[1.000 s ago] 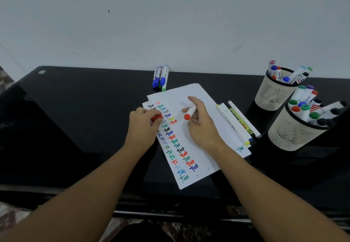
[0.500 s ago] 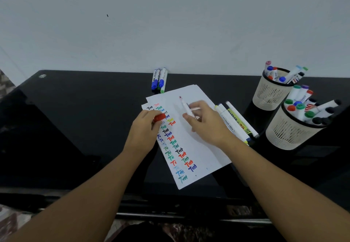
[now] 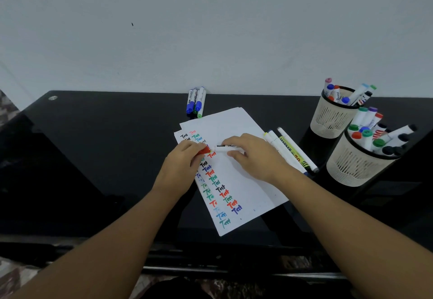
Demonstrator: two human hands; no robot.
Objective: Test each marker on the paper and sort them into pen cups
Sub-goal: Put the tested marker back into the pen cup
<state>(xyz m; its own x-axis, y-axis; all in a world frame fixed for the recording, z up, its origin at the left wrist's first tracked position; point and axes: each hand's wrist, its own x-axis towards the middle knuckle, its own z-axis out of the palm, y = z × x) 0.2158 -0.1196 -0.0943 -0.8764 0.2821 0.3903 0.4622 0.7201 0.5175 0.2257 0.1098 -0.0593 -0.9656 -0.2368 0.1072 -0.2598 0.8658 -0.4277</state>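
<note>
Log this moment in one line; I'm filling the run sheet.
left hand: holds red cap | right hand: holds marker | over paper | cap meets marker tip

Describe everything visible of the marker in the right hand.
The marker has a white barrel with dark printing and looks like plastic. It lies roughly level above the paper, gripped by the right hand. Its left end meets the red cap pinched in the left hand; the tip is hidden.
</note>
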